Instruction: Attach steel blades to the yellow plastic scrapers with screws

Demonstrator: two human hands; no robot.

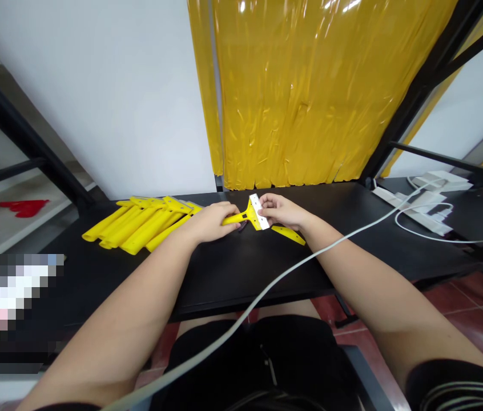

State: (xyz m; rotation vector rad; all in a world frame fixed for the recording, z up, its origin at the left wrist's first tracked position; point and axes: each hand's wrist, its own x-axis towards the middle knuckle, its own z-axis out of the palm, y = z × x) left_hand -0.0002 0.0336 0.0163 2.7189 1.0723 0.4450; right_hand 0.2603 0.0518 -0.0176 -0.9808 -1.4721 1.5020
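Observation:
A yellow scraper (239, 217) lies in my left hand (216, 221), whose fingers are wrapped round its handle. Across the scraper's head sits a flat white strip (259, 212) with small dark marks. My right hand (282, 210) pinches the strip's outer side between thumb and fingers. Just below the right hand, a loose flat yellow piece (288, 234) rests on the black table (241, 274). Under the scraper is a small dark object (243, 226), too small to name. Beside my left hand lies a row of several yellow scrapers (139, 225), handles toward me.
A white cable (262, 294) runs slantwise in front of my right forearm. White power strips (417, 208) with plugs lie on the right. Yellow plastic strip curtains (310, 103) and a white panel (139, 103) stand behind the table. Black metal frame posts (417, 97) rise at both sides.

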